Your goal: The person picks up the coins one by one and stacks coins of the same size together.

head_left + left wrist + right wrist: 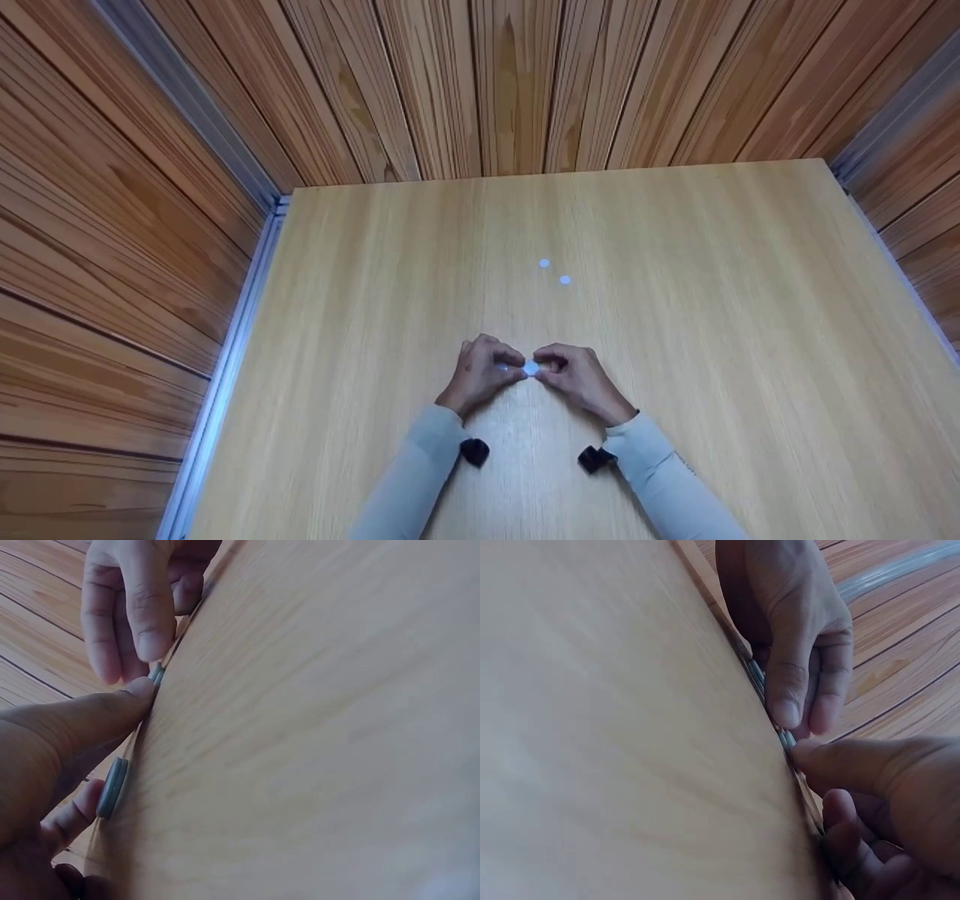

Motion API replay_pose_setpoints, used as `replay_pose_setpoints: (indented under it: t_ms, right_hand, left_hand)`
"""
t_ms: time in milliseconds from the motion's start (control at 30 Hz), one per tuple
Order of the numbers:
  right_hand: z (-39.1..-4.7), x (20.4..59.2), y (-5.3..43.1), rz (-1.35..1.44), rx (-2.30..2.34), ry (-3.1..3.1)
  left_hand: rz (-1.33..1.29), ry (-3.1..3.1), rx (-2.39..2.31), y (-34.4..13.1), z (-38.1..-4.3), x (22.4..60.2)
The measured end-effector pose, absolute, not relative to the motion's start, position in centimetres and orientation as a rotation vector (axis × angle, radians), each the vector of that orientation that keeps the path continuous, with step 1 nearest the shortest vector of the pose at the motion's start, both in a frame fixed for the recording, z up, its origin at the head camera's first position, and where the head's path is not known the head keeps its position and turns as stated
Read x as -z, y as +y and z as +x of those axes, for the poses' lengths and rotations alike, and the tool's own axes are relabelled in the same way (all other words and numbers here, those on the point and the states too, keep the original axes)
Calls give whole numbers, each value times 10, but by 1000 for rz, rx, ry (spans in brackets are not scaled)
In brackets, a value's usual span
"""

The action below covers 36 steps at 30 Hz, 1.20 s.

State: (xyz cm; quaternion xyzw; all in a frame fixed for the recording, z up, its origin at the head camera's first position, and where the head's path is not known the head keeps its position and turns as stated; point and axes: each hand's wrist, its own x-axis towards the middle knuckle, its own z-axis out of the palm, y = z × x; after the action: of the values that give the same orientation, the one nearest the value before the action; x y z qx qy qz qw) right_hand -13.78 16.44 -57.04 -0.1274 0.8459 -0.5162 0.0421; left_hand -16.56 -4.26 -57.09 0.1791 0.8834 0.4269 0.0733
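A small pale round disc (531, 368) lies between the two hands, low at the table surface. My left hand (484, 371) pinches its left edge with thumb and forefinger. From the other side my right hand (581, 375) grips the right edge the same way. Seen edge-on in the left wrist view, this disc (157, 673) is thin and greyish, partly covered by the fingertips. A second disc (113, 787) stands out within the curve of the left hand, near its lower fingers; only a sliver shows in the head view.
Two more pale discs (555, 271) lie farther up the wooden table (712, 300), beyond the hands. Wood-plank walls (510, 82) rise behind the table and at both sides. A metal rail (232, 352) runs along the left edge.
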Motion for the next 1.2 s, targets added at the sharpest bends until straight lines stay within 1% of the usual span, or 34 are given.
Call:
replay_pose_setpoints:
  t_ms: [900,1200]
  right_hand:
    - [-137,568,163,-418,1543,2597]
    - [-138,569,163,-435,1530,2608]
  left_hand:
    - [489,2634,-1281,-42,-165,570]
    - [522,2650,-1265,-41,-165,571]
